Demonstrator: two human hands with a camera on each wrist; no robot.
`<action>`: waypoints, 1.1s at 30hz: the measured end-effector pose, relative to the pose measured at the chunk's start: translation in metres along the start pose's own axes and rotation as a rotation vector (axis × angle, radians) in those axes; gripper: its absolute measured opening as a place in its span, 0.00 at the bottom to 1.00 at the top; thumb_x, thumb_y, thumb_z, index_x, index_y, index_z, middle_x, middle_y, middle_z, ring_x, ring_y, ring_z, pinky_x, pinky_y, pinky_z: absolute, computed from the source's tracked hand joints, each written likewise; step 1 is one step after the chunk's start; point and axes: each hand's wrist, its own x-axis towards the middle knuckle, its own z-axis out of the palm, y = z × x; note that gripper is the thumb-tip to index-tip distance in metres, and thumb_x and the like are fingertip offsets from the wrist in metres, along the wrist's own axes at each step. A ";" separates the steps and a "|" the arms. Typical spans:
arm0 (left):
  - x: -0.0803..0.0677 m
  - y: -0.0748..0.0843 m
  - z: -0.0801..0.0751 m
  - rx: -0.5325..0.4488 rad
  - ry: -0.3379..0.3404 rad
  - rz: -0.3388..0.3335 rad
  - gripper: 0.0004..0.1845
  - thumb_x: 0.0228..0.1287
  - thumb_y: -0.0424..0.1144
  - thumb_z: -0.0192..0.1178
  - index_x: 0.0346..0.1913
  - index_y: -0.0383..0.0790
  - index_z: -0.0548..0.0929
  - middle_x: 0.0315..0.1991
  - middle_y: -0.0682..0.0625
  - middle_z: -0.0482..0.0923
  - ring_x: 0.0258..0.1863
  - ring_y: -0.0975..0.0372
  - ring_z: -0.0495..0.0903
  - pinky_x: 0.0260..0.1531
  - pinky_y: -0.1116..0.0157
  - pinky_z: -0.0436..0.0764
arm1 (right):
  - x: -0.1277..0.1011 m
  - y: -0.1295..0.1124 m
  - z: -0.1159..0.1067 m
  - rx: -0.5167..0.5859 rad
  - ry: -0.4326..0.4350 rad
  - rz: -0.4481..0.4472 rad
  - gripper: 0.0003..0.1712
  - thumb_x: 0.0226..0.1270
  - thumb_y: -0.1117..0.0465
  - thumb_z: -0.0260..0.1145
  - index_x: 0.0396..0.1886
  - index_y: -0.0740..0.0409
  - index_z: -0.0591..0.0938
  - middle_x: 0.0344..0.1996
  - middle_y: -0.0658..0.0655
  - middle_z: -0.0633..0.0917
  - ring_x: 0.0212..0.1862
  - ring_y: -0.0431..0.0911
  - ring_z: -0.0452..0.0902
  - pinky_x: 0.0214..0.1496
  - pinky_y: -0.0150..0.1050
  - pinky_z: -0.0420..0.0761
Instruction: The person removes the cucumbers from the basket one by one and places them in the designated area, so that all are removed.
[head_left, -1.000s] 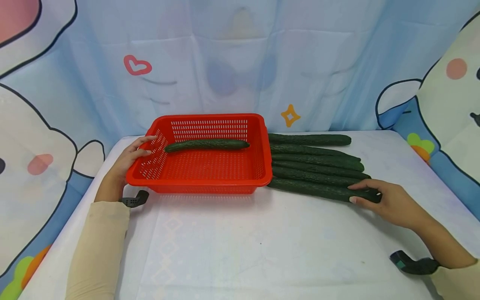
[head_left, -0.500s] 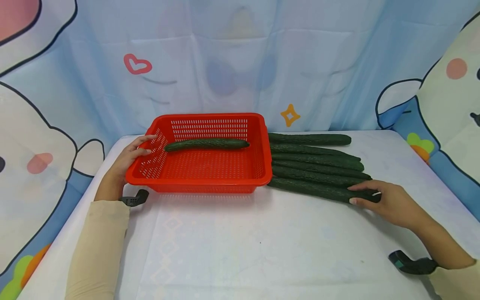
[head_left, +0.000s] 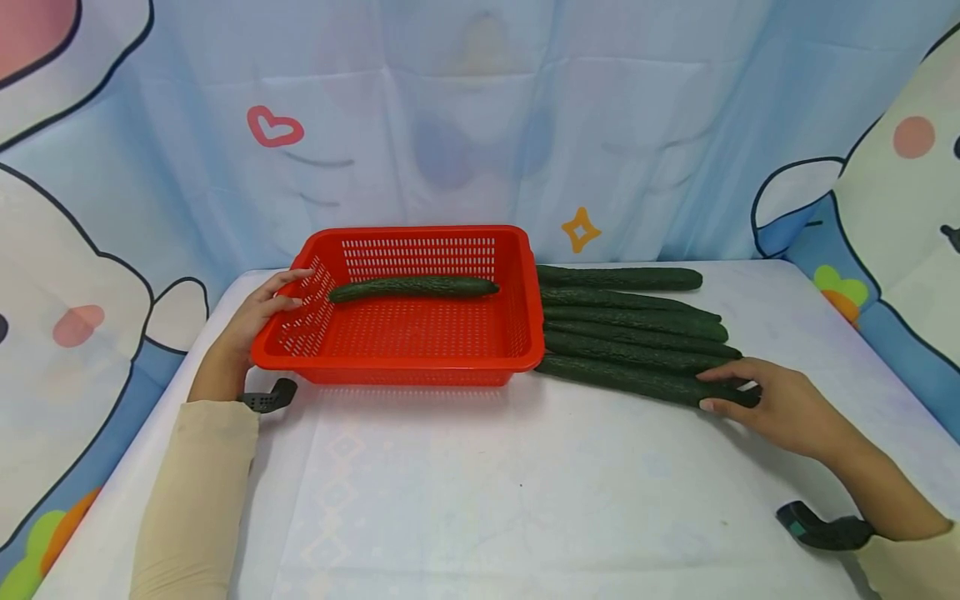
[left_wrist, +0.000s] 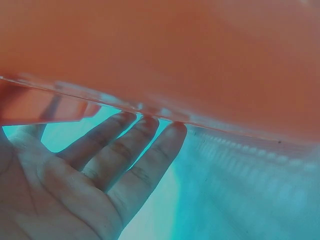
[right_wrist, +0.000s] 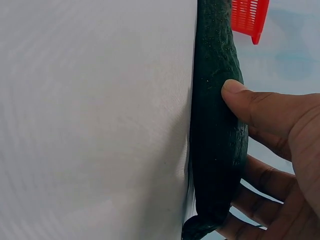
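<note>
Five cucumbers lie packed at frame right, so the right hand (head_left: 780, 404), pinching only the nearest cucumber's (head_left: 637, 380) far end, may let it droop and slip, while the left hand (head_left: 258, 315) rests open-fingered on the red basket (head_left: 390, 367).

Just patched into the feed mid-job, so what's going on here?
A person sits at a white table. The right hand grips the end of the nearest cucumber in a row of five lying beside a red basket. The left hand rests against the basket's left rim. One cucumber in the basket already lies near its back wall.
</note>
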 end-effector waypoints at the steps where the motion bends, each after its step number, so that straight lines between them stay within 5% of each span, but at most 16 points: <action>1: 0.000 0.000 0.000 -0.003 -0.003 0.000 0.26 0.67 0.37 0.50 0.66 0.58 0.62 0.65 0.49 0.56 0.56 0.52 0.68 0.42 0.62 0.82 | 0.000 0.000 0.000 -0.001 -0.003 -0.004 0.24 0.52 0.44 0.68 0.47 0.49 0.81 0.45 0.64 0.81 0.45 0.57 0.76 0.32 0.39 0.75; 5: -0.001 0.000 0.000 -0.010 -0.009 -0.001 0.26 0.66 0.37 0.50 0.66 0.57 0.62 0.65 0.49 0.55 0.56 0.51 0.67 0.42 0.62 0.82 | 0.000 0.000 0.001 -0.004 -0.010 -0.007 0.24 0.52 0.44 0.69 0.47 0.50 0.81 0.45 0.62 0.82 0.43 0.52 0.75 0.30 0.36 0.73; 9: -0.001 0.000 0.000 -0.014 -0.014 0.005 0.25 0.66 0.37 0.50 0.65 0.58 0.63 0.65 0.49 0.55 0.56 0.52 0.67 0.42 0.62 0.82 | -0.001 0.001 0.000 0.014 -0.032 0.012 0.25 0.52 0.43 0.68 0.47 0.51 0.81 0.45 0.63 0.81 0.26 0.39 0.67 0.22 0.30 0.63; 12: 0.000 0.000 -0.001 -0.022 -0.019 0.011 0.25 0.66 0.37 0.50 0.65 0.58 0.64 0.65 0.49 0.55 0.55 0.52 0.67 0.42 0.62 0.82 | 0.000 0.001 -0.001 0.008 -0.048 0.024 0.26 0.52 0.42 0.67 0.47 0.51 0.81 0.46 0.63 0.81 0.22 0.37 0.63 0.23 0.30 0.63; 19: 0.001 0.001 0.000 -0.033 -0.014 0.002 0.25 0.67 0.37 0.50 0.65 0.58 0.64 0.66 0.49 0.54 0.56 0.53 0.67 0.42 0.63 0.82 | 0.000 -0.001 -0.002 0.007 -0.069 0.023 0.26 0.50 0.43 0.70 0.46 0.52 0.81 0.44 0.62 0.82 0.42 0.53 0.76 0.26 0.31 0.70; 33: -0.001 0.001 0.000 -0.023 -0.037 0.008 0.26 0.67 0.37 0.50 0.66 0.57 0.62 0.65 0.49 0.54 0.55 0.53 0.68 0.42 0.63 0.82 | 0.000 -0.006 0.003 0.000 0.134 -0.031 0.21 0.49 0.53 0.73 0.45 0.49 0.82 0.45 0.60 0.81 0.45 0.55 0.76 0.40 0.56 0.76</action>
